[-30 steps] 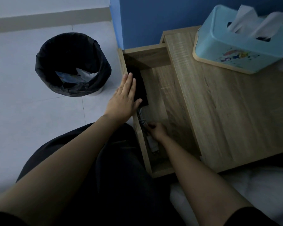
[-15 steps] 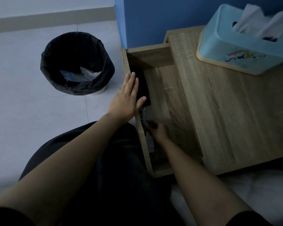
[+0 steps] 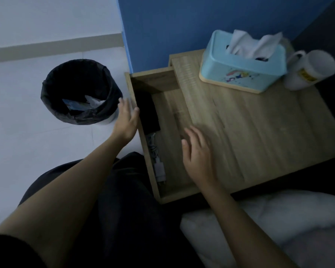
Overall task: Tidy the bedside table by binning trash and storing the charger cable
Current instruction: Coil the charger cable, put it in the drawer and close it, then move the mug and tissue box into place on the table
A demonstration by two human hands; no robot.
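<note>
Pillow (image 3: 278, 219), nearest. Right hand (image 3: 198, 155), fingers spread, empty, over open drawer (image 3: 172, 196). Charger cable (image 3: 157, 161) lies inside along drawer's front wall, beside black item (image 3: 148, 113). Left hand (image 3: 127, 118), open, outside drawer front. Bin (image 3: 79, 91) holds trash. Tissue box (image 3: 242, 68), mug (image 3: 311, 69) on tabletop.

The mug (image 3: 311, 69) bears a yellow label, too blurred to read.
</note>
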